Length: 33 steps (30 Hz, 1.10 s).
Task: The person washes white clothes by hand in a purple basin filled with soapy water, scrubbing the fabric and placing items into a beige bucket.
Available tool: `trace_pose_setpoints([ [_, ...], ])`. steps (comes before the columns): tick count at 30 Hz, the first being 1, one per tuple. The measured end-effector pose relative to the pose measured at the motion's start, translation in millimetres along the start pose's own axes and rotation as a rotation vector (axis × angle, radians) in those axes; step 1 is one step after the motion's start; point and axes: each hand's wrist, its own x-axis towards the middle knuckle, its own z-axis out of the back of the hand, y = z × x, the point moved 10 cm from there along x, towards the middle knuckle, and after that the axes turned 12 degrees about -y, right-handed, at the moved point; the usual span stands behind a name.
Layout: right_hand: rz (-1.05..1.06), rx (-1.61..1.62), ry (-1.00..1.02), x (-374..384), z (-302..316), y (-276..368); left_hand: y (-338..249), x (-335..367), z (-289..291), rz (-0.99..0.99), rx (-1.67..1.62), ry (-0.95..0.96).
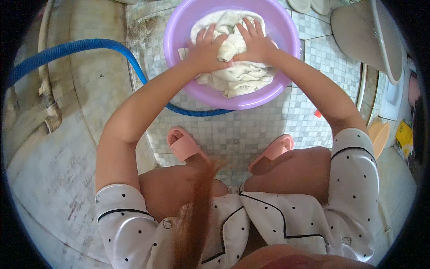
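A purple plastic basin [179, 31] stands on the tiled floor in front of me. Inside it lies a crumpled off-white cloth [242, 78]. My left hand [205, 48] presses down on the cloth's left part, fingers spread and bent over a fold. Beside it, my right hand [254, 42] lies on the same cloth, gripping a bunched fold between the two hands. Both forearms reach forward from my white dotted sleeves. I am squatting, with pink slippers [182, 143] on my feet below the basin.
A blue corrugated hose [80, 46] curves from the left and passes under the basin's near edge. A beige toilet lid [358, 33] is at the upper right. An orange bowl [380, 134] and a yellow item [403, 134] lie at the right.
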Motion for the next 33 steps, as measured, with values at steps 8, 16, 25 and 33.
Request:
trace_pose_setpoints([
  [8,-0.069,0.13,-0.239,5,-13,-6,13,21,-25,-0.052,-0.004,0.04],
  [16,-0.198,0.341,-0.026,13,-29,-22,24,22,-54,0.132,-0.25,0.406],
  [25,-0.129,0.626,-0.037,9,10,-24,-5,52,20,-0.272,-0.182,-0.064],
  [33,-0.168,1.048,-0.147,-28,119,-14,-23,26,160,-0.119,-0.475,-0.075],
])
